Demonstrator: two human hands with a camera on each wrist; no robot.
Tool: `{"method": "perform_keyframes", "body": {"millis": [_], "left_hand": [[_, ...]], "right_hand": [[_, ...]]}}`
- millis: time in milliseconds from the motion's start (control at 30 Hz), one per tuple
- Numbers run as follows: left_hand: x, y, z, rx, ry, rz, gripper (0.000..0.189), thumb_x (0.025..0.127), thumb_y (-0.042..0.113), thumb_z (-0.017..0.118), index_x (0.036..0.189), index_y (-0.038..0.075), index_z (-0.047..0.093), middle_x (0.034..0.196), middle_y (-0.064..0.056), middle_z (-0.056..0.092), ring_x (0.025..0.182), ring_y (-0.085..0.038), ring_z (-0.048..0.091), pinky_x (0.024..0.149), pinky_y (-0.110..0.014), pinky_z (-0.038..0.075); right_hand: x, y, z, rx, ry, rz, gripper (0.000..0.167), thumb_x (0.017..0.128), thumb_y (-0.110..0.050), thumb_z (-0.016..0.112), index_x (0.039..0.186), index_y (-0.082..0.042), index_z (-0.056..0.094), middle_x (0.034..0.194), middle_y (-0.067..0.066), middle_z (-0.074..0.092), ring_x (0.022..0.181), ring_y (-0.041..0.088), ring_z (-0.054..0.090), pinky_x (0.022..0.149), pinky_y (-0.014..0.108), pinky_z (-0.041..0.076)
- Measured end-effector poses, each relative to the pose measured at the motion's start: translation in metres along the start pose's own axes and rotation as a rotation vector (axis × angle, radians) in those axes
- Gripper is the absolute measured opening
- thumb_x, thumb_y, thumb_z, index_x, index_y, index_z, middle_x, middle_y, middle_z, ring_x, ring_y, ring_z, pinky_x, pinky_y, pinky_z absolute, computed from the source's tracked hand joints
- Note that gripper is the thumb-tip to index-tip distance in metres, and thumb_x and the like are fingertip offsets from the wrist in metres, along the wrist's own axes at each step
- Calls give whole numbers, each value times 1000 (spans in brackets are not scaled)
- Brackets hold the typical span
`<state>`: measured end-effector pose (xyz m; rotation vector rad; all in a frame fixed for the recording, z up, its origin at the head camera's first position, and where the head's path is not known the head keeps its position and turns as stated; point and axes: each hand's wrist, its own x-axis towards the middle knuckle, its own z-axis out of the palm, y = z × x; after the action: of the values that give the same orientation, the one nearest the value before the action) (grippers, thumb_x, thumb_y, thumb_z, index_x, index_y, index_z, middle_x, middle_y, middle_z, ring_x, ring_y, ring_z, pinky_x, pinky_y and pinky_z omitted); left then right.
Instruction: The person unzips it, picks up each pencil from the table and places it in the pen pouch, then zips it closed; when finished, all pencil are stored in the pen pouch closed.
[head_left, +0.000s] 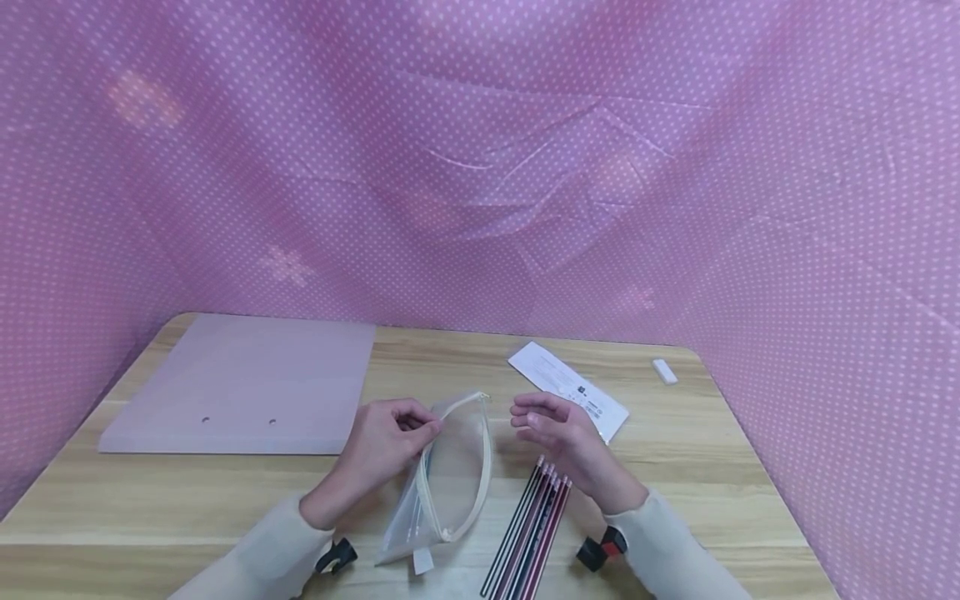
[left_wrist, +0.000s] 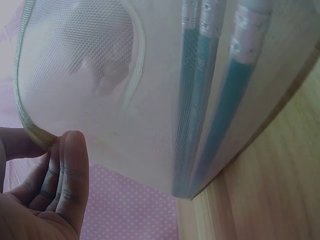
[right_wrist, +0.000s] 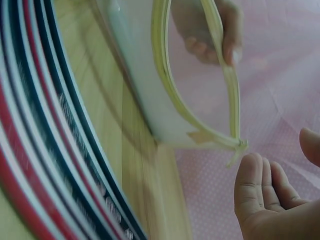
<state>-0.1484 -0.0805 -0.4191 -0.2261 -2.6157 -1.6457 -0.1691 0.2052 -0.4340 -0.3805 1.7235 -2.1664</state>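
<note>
A translucent mesh zipper pouch [head_left: 453,467] with a cream zipper stands with its mouth spread wide. My left hand [head_left: 390,437] pinches the zipper edge between thumb and fingers. Through the mesh, several green pencils [left_wrist: 215,85] show inside the pouch in the left wrist view. My right hand [head_left: 566,437] is to the right of the pouch, fingers loosely extended and holding nothing. In the right wrist view its fingertips [right_wrist: 248,167] are just beyond the zipper's end. Below that hand, several dark and red pencils [head_left: 528,533] lie side by side on the table.
A pale folder-like board [head_left: 255,383] with two holes covers the back left of the wooden table [head_left: 675,467]. A white printed packet [head_left: 551,367] lies behind my right hand. A small white block [head_left: 664,372] sits at the back right. Pink dotted cloth [head_left: 480,167] hangs around the table.
</note>
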Motion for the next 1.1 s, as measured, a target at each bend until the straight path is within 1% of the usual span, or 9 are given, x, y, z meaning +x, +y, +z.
{"method": "perform_keyframes", "body": {"millis": [167,267,367,500,633,767,833,1000,1100], "left_hand": [[0,-1,0,7,-1,-8,6,86,17,78,83,13,78,74,1,74,62,-9,63,53,-21,53],[0,-1,0,8,0,-11,6,86,18,78,82,13,78,73,1,73,61,-10,63,54,-21,53],[0,-1,0,15,1,-9,7,86,19,78,82,13,78,73,1,73,62,-10,63,54,-21,53],[-1,0,0,21,4,-11,5,85,18,79,82,14,78,73,2,73,63,-10,63,55,-22,53],[-1,0,0,17,1,-14,4,85,16,78,82,14,77,73,1,73,63,-11,63,55,-22,54],[-1,0,0,18,-2,-14,5,86,16,78,83,13,78,73,1,73,63,-11,63,54,-21,53],[-1,0,0,19,-2,-13,4,86,16,78,84,11,78,74,1,73,63,-11,63,54,-21,53],[-2,1,1,17,2,-11,5,85,15,79,85,10,78,73,1,73,62,-10,63,54,-21,54],[-2,2,1,17,5,-6,6,85,16,79,85,10,78,73,1,73,61,-9,62,54,-21,54]], "right_hand": [[-1,1,-7,-104,6,15,50,94,-3,60,137,15,45,122,6,67,111,13,67,99,28,57],[-2,2,-10,-183,-28,34,52,92,-3,63,137,16,45,124,11,66,111,14,68,100,27,56],[-2,4,-10,-256,-70,51,51,92,-4,65,136,14,48,127,21,64,112,16,67,101,28,56],[-3,5,-10,-411,-154,36,46,92,-4,65,134,8,53,128,33,61,114,32,66,98,26,57],[-4,9,-12,-618,-291,12,40,89,-5,69,128,-1,62,119,26,69,110,41,66,94,28,58],[-3,15,-12,-779,-435,-38,36,86,-10,75,121,-8,67,114,14,74,104,29,70,94,35,59],[-3,17,-11,-835,-491,-64,34,86,-11,77,118,-10,68,111,9,75,102,23,71,94,34,59],[-4,19,-10,-886,-554,-36,33,82,-15,82,113,-14,70,105,2,76,95,10,70,89,26,59],[-5,19,-9,-905,-583,-36,32,81,-16,83,111,-13,71,102,2,76,91,8,69,86,24,59]]}}
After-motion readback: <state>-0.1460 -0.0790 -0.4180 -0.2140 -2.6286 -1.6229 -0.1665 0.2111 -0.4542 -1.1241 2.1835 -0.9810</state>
